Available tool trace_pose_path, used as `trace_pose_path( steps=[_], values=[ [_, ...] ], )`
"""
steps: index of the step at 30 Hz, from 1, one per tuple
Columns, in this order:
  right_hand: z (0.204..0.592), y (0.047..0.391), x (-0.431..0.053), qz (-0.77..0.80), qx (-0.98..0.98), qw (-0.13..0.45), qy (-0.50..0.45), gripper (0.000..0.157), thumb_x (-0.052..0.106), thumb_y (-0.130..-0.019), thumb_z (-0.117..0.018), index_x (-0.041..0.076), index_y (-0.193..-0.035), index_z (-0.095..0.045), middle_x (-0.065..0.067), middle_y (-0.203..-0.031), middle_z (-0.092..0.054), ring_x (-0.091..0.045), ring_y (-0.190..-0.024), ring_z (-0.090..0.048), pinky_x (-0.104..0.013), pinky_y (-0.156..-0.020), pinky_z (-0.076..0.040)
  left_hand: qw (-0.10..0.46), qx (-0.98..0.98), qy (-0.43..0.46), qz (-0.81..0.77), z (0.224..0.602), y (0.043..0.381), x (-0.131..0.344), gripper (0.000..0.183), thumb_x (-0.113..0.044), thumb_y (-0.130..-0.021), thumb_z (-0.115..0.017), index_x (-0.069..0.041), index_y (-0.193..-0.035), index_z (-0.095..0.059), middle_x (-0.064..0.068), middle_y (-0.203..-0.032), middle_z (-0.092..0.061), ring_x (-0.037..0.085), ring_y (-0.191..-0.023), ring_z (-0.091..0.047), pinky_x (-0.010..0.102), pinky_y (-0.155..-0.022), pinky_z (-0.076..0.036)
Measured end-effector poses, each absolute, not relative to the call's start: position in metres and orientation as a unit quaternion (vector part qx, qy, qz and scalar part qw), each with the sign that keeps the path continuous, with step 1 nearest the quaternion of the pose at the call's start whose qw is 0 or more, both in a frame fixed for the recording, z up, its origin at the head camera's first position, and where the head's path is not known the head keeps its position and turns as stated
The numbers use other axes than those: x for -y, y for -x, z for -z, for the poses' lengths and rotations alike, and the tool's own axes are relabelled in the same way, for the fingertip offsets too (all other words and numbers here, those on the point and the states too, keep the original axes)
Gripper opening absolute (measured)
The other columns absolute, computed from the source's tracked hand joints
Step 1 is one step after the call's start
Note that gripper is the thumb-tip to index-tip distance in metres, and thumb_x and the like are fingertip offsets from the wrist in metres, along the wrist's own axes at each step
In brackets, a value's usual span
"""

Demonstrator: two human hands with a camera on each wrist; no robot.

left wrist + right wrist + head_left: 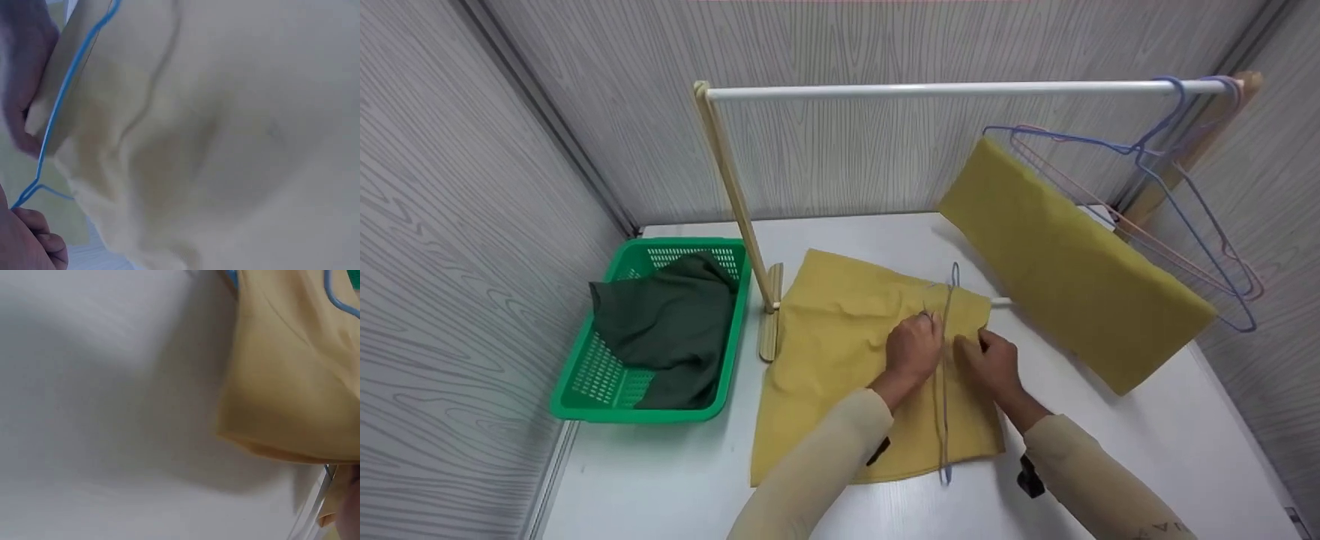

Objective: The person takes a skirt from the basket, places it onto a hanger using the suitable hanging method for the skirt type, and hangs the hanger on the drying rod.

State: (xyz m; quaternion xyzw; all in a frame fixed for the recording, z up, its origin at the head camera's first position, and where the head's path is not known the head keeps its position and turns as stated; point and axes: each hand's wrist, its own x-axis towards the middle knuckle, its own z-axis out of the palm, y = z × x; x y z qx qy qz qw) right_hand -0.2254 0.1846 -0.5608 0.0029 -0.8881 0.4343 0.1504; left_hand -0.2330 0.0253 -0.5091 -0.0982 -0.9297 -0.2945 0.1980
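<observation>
Yellow cloth (pixel 825 341) lay spread on the worktop (pixel 622 480), directly beneath both hands, wrinkled just left of the left hand (pixel 913 346). Left hand was narrow, fingers curled round the neck of a blue hanger (pixel 946 390). Hanger sat on the cloth between the two hands, seen nearly edge-on from the head, one end beyond the left hand, other end nearer the person. Right hand (pixel 996 364) was also narrow, holding the cloth's right edge; left wrist view had the fold between thumb and fingers. Right wrist view caught only a blurred bit of it, with a loose cloth corner beside.

Beyond the hands: rack with white rail (pixel 930 90); left post (pixel 735 195) stood left of the left hand. A white lower bar (pixel 1002 301) poked out from under the cloth, just past the right hand. Hung yellow cloth (pixel 1072 277) was right of the right hand, with blue and pink hangers above it. Green basket (pixel 641 415) was well left of the left hand, dark green cloth (pixel 675 322) in it, partly over the rim.
</observation>
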Motion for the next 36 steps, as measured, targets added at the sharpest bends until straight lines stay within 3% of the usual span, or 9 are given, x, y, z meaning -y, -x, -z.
trace_pose_path(
  steps=[2,4,6,8,11,15,23,29,36],
  values=[
    [0.562,0.225,-0.188,-0.442,0.888,0.068,0.102,0.030,0.024,-0.091,-0.066,-0.003,-0.093,-0.052,-0.017,-0.085,-0.061,-0.026,-0.076,-0.054,-0.037,-0.071,-0.045,0.186,0.932,0.116,0.289,0.509,0.233,-0.021,0.038,-0.021,-0.100,-0.054,-0.010,-0.063,-0.054,0.004,-0.059,-0.056,0.019,-0.053,-0.056,0.034,-0.051,-0.045],
    [0.564,0.225,-0.193,-0.458,0.872,-0.011,0.173,0.048,0.029,-0.092,-0.062,-0.007,-0.120,-0.048,-0.028,-0.110,-0.061,-0.033,-0.096,-0.057,-0.043,-0.084,-0.046,0.178,0.931,0.132,0.291,0.509,0.233,-0.017,0.039,-0.022,-0.101,-0.054,-0.011,-0.063,-0.052,0.002,-0.058,-0.053,0.015,-0.050,-0.050,0.032,-0.050,-0.043],
    [0.568,0.226,-0.199,-0.487,0.845,-0.078,0.208,0.042,0.031,-0.094,-0.058,-0.006,-0.114,-0.050,-0.025,-0.102,-0.063,-0.032,-0.089,-0.059,-0.043,-0.079,-0.048,0.185,0.929,0.146,0.285,0.510,0.233,-0.012,0.041,-0.023,-0.101,-0.055,-0.012,-0.062,-0.051,0.000,-0.057,-0.050,0.012,-0.048,-0.044,0.029,-0.048,-0.039],
    [0.572,0.226,-0.206,-0.506,0.826,-0.129,0.213,0.032,0.031,-0.097,-0.056,-0.001,-0.095,-0.057,-0.015,-0.082,-0.064,-0.023,-0.071,-0.058,-0.037,-0.066,-0.048,0.217,0.929,0.167,0.249,0.512,0.232,-0.010,0.041,-0.026,-0.099,-0.058,-0.014,-0.060,-0.050,-0.002,-0.056,-0.049,0.010,-0.046,-0.043,0.027,-0.045,-0.038],
    [0.574,0.226,-0.211,-0.495,0.833,-0.164,0.184,0.035,0.031,-0.100,-0.054,0.012,-0.071,-0.048,0.004,-0.058,-0.042,-0.012,-0.050,-0.041,-0.030,-0.051,-0.038,0.287,0.924,0.198,0.155,0.513,0.232,-0.010,0.041,-0.032,-0.095,-0.065,-0.017,-0.060,-0.051,-0.004,-0.054,-0.049,0.008,-0.043,-0.045,0.024,-0.042,-0.037],
    [0.570,0.224,-0.206,-0.433,0.881,-0.119,0.148,0.032,0.028,-0.100,-0.054,0.002,-0.084,-0.060,-0.004,-0.068,-0.054,-0.017,-0.061,-0.049,-0.033,-0.058,-0.043,0.355,0.906,0.224,0.058,0.512,0.234,-0.013,0.039,-0.036,-0.093,-0.067,-0.020,-0.060,-0.055,-0.007,-0.052,-0.051,0.005,-0.040,-0.045,0.023,-0.039,-0.037],
    [0.563,0.223,-0.200,-0.361,0.926,-0.033,0.106,0.035,0.024,-0.100,-0.054,-0.010,-0.101,-0.062,-0.028,-0.096,-0.067,-0.038,-0.087,-0.063,-0.052,-0.078,-0.050,0.371,0.898,0.234,0.036,0.514,0.237,-0.009,0.036,-0.031,-0.094,-0.066,-0.017,-0.061,-0.061,-0.006,-0.050,-0.054,0.005,-0.037,-0.045,0.024,-0.037,-0.038],
    [0.562,0.225,-0.205,-0.348,0.933,0.002,0.091,0.031,0.022,-0.100,-0.055,-0.008,-0.096,-0.061,-0.025,-0.087,-0.065,-0.037,-0.081,-0.061,-0.053,-0.076,-0.047,0.368,0.904,0.217,0.015,0.514,0.237,0.002,0.036,-0.028,-0.096,-0.063,-0.017,-0.062,-0.060,-0.005,-0.050,-0.053,0.005,-0.038,-0.045,0.025,-0.037,-0.038],
    [0.565,0.224,-0.214,-0.354,0.931,0.012,0.090,0.026,0.021,-0.097,-0.058,-0.001,-0.083,-0.056,-0.013,-0.070,-0.056,-0.028,-0.066,-0.050,-0.043,-0.064,-0.042,0.399,0.895,0.197,0.023,0.515,0.239,0.010,0.036,-0.025,-0.089,-0.069,-0.017,-0.058,-0.054,-0.005,-0.047,-0.047,0.005,-0.040,-0.028,0.026,-0.035,-0.032]
  ],
)
